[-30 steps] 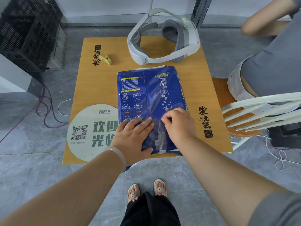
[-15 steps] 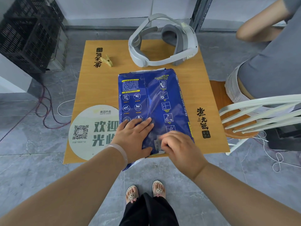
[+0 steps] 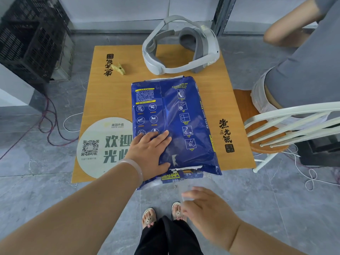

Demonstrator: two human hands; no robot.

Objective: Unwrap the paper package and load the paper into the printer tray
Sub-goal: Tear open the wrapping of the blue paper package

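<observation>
The blue paper package point(image 3: 185, 115) lies lengthwise on the small wooden table point(image 3: 114, 92), and its near end hangs over the front edge. The wrapper's near flap point(image 3: 184, 169) is torn and shows white. My left hand point(image 3: 150, 150) presses flat on the package's near left part. My right hand point(image 3: 204, 207) is blurred, off the table and below the package's near end, above the floor. Its fingers pinch a faint strip of clear tape point(image 3: 199, 188). No printer is in view.
A white headset point(image 3: 181, 46) sits at the table's far edge and a yellow clip point(image 3: 118, 68) at far left. A round QR sticker point(image 3: 103, 144) covers the near left corner. At right are a seated person point(image 3: 303, 67) and a white chair point(image 3: 294, 122). Black crates point(image 3: 31, 39) stand far left.
My right hand left the package's seam and pulled back toward me, off the table, taking a clear strip with it. My left hand stayed flat on the package.
</observation>
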